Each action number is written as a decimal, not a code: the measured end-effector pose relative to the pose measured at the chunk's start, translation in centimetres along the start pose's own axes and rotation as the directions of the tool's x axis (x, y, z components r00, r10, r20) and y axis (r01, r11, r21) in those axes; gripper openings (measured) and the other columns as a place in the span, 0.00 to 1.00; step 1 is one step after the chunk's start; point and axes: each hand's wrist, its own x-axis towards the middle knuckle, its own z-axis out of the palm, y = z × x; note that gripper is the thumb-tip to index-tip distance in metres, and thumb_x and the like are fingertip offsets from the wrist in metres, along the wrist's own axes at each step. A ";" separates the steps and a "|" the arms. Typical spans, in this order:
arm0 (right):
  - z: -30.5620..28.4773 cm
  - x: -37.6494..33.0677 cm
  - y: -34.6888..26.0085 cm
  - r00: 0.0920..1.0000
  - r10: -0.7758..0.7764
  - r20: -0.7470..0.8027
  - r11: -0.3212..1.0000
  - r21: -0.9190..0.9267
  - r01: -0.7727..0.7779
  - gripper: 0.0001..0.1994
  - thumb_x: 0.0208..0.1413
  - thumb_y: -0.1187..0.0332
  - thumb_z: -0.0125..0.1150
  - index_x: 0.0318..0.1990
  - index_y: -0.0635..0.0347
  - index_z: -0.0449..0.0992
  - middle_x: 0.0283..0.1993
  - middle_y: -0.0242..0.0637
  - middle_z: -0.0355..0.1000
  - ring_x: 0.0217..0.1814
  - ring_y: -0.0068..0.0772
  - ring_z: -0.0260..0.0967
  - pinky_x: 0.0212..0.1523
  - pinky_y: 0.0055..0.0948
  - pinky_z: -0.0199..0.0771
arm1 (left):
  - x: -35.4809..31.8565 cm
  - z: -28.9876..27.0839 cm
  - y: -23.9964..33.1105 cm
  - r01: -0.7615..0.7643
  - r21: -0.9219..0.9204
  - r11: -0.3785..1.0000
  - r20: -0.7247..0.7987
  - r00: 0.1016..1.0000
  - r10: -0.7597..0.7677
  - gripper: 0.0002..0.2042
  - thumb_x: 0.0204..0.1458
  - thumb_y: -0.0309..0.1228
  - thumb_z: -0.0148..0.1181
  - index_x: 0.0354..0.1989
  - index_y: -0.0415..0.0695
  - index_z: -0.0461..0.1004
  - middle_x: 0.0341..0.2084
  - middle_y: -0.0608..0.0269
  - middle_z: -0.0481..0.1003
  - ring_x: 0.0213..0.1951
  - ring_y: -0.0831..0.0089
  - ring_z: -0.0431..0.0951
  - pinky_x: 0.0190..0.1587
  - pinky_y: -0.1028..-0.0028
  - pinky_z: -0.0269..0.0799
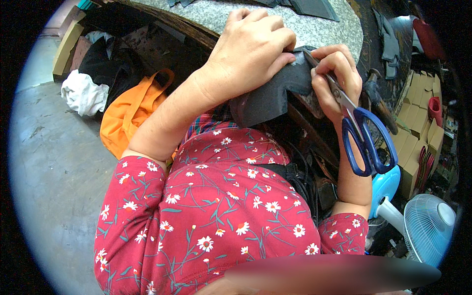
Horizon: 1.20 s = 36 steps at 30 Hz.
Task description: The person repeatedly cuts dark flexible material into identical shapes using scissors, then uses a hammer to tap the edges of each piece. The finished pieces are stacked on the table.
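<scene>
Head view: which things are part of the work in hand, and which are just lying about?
In hand:
- dark grey material piece, pressed by left hand
- blue-handled scissors, held in right hand
- granite-topped table

Lying about:
- orange bag
- hammer
- light blue fan
- cardboard boxes

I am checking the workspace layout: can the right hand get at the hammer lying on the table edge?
Probably yes. The hammer lies just beside the right hand, nothing between them, but that hand holds blue-handled scissors, so it is not free.
</scene>
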 end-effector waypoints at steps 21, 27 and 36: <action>0.1 0.0 0.8 0.999 -0.050 -0.002 0.999 0.020 0.050 0.07 0.44 0.79 0.60 0.29 0.62 0.68 0.36 0.43 0.71 0.34 0.37 0.70 0.38 0.29 0.72 | 0.0 0.2 0.7 0.083 0.043 0.996 0.012 0.996 -0.084 0.05 0.51 0.35 0.63 0.30 0.48 0.79 0.32 0.65 0.77 0.43 0.63 0.74 0.52 0.60 0.62; 0.1 -0.2 1.2 0.999 -0.007 -0.039 0.992 0.124 0.011 0.06 0.44 0.79 0.59 0.30 0.62 0.69 0.38 0.43 0.71 0.37 0.37 0.70 0.41 0.30 0.72 | 0.3 -0.2 0.8 -0.029 0.084 0.996 -0.087 0.996 0.036 0.03 0.47 0.33 0.61 0.24 0.51 0.79 0.28 0.70 0.76 0.43 0.68 0.74 0.53 0.58 0.61; 0.1 -0.1 0.6 0.999 -0.021 0.037 0.998 0.065 0.019 0.06 0.43 0.78 0.59 0.29 0.62 0.69 0.36 0.44 0.71 0.37 0.39 0.71 0.40 0.30 0.72 | 0.7 -1.7 2.0 -0.047 0.142 0.989 -0.022 0.998 0.050 0.07 0.45 0.31 0.57 0.31 0.45 0.77 0.32 0.63 0.75 0.42 0.63 0.73 0.53 0.56 0.63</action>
